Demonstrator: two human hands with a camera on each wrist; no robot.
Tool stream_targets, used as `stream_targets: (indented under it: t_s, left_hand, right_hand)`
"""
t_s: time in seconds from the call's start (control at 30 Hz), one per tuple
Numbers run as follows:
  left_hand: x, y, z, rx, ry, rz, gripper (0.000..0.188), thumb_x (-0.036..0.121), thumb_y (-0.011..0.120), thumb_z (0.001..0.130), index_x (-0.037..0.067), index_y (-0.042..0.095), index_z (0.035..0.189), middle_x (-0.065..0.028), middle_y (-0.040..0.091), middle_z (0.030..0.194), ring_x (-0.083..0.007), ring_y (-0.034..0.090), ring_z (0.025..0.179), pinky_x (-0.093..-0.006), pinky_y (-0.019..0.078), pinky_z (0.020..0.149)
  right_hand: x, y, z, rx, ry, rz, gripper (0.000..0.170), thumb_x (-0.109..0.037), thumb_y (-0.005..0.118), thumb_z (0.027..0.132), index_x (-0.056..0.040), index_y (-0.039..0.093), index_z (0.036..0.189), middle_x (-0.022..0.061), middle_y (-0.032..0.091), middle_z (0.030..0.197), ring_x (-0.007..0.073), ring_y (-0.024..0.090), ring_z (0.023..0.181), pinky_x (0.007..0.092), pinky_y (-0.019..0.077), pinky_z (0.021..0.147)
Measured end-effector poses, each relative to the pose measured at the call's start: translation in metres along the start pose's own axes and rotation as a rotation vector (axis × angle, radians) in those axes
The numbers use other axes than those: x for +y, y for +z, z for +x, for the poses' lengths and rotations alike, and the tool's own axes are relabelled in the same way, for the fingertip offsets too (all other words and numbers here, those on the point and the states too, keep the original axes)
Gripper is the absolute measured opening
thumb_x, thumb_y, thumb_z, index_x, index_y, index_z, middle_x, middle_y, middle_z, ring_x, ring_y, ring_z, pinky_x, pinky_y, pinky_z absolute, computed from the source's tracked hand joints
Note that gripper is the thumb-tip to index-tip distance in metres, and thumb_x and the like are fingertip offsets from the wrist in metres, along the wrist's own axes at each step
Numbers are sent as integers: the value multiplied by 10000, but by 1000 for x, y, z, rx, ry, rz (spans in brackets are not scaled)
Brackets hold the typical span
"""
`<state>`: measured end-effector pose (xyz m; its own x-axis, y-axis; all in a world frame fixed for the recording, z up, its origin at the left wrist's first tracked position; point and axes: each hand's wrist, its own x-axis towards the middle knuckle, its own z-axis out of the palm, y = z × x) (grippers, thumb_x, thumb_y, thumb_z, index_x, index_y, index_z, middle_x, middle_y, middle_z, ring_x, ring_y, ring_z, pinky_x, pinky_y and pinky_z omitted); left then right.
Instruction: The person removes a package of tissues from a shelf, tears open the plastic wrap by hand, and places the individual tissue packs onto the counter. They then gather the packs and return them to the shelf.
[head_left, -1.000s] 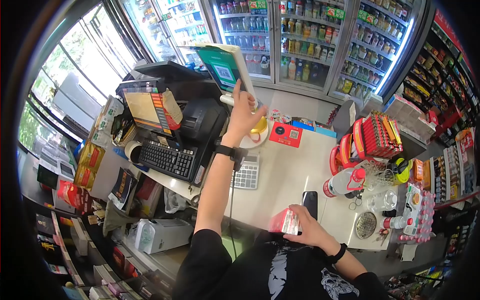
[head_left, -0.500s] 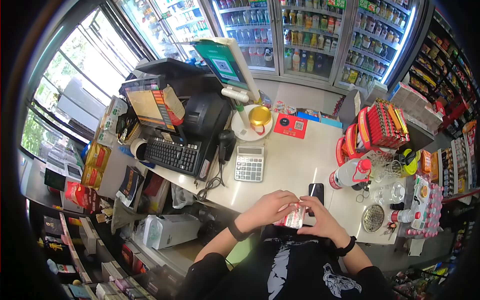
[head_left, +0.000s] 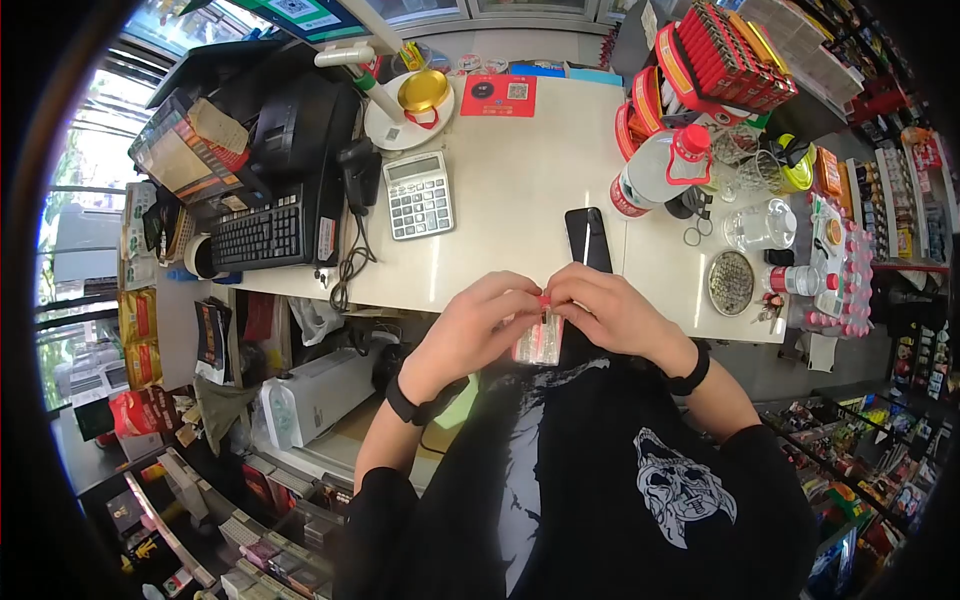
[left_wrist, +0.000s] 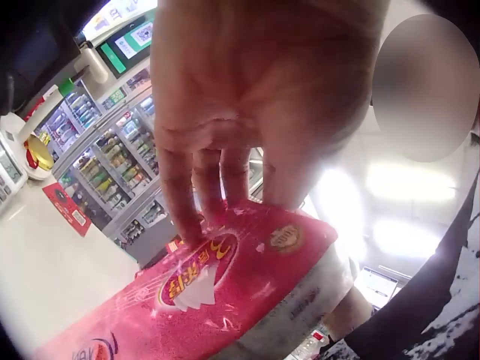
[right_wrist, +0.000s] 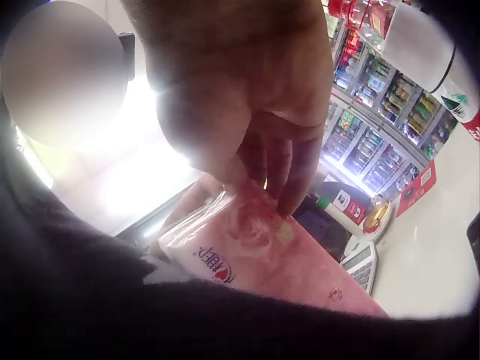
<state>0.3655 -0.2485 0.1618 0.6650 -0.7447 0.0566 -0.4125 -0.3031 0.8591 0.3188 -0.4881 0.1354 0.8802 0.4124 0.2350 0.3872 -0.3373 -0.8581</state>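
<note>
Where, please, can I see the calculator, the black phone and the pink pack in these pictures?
Calculator [head_left: 420,208]: head view, on its keypad.
Black phone [head_left: 587,240]: head view, its dark face.
Pink pack [left_wrist: 244,289]: left wrist view, its printed side.

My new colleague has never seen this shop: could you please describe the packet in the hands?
Start from the long cream counter. At its near edge, the person's left hand and right hand pinch a pink packet in shiny clear film. Unlike the flat red card lying farther back, it is thick, with yellow characters in an oval.

Calculator [head_left: 419,196] right of keyboard [head_left: 258,233]; phone [head_left: 588,240] left of bottle [head_left: 653,176].
</note>
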Motion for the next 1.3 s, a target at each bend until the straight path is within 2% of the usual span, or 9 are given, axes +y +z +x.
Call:
stream_targets:
  t_s: [0.23, 0.33, 0.43, 0.53, 0.73, 0.83, 1.17, 1.27, 1.3]
  left_hand:
    - [2, 2, -1, 2, -36, -62, 108, 1, 679, 923, 14, 673, 1030, -117, 668, 1181, -291, 676, 1037, -378, 559, 886]
    - [1, 5, -2, 12, -47, -112, 106, -4, 675, 925, 9, 659, 1029, -122, 657, 1177, -292, 665, 1045, -374, 553, 891]
    - [5, 6, 0, 61, -40, -93, 102, -13, 674, 922, 4, 650, 1019, -121, 633, 1166, -285, 647, 1054, -369, 539, 904]
    - [8, 7, 2, 85, -37, -65, 97, -21, 673, 917, 2, 642, 1006, -114, 609, 1155, -276, 628, 1062, -366, 524, 917]
    - [13, 14, 4, 60, -118, -132, 93, -35, 669, 911, 0, 629, 987, -111, 603, 1147, -281, 624, 1052, -362, 516, 920]
    - [13, 13, 7, 41, -118, -126, 92, -46, 663, 911, -7, 620, 982, -111, 598, 1146, -270, 626, 1045, -350, 524, 912]
    - [-3, 16, 9, 7, -165, -218, 89, -65, 620, 948, -22, 596, 1023, -112, 551, 1172, -219, 611, 1032, -326, 542, 899]
    - [2, 12, 11, -25, -177, -179, 83, -61, 603, 966, -18, 581, 1034, -109, 547, 1171, -219, 617, 1070, -324, 541, 911]
    - [-3, 12, 11, 18, -160, -209, 80, -58, 595, 973, -13, 577, 1037, -109, 545, 1171, -225, 620, 1089, -326, 541, 914]
  right_hand:
    - [-4, -2, 0, -25, -7, 5, 136, -1, 701, 906, -9, 613, 1010, 122, 638, 1047, 308, 658, 892, 384, 543, 767]
    - [-1, 1, -3, -18, 1, 1, 132, -38, 689, 905, -24, 618, 1016, 111, 623, 1064, 344, 666, 888, 425, 547, 751]
    - [-8, 6, -1, 98, -46, -25, 147, -36, 699, 888, -21, 618, 1010, 111, 621, 1064, 331, 665, 875, 403, 549, 733]
    - [-16, 7, 1, 126, -93, -2, 172, -25, 716, 860, -19, 620, 1003, 108, 617, 1058, 311, 662, 850, 377, 548, 715]
    - [-23, 14, -2, 145, 100, -12, 200, -11, 746, 819, -26, 599, 954, 95, 578, 1004, 289, 622, 847, 388, 528, 733]
    - [-19, 7, -1, 74, 131, 66, 192, -7, 735, 819, -28, 582, 931, 101, 564, 1000, 304, 602, 880, 394, 516, 754]
    - [0, 15, 3, 89, -188, -208, 168, -49, 697, 861, -11, 571, 965, 124, 588, 1057, 341, 614, 972, 446, 511, 851]
    - [5, 14, 0, 74, -240, -272, 177, -56, 694, 871, -15, 573, 994, 129, 601, 1095, 343, 623, 1013, 453, 515, 882]
    - [9, 15, -2, 85, -272, -311, 190, -54, 699, 872, -16, 577, 1012, 129, 604, 1107, 342, 626, 1026, 446, 518, 886]
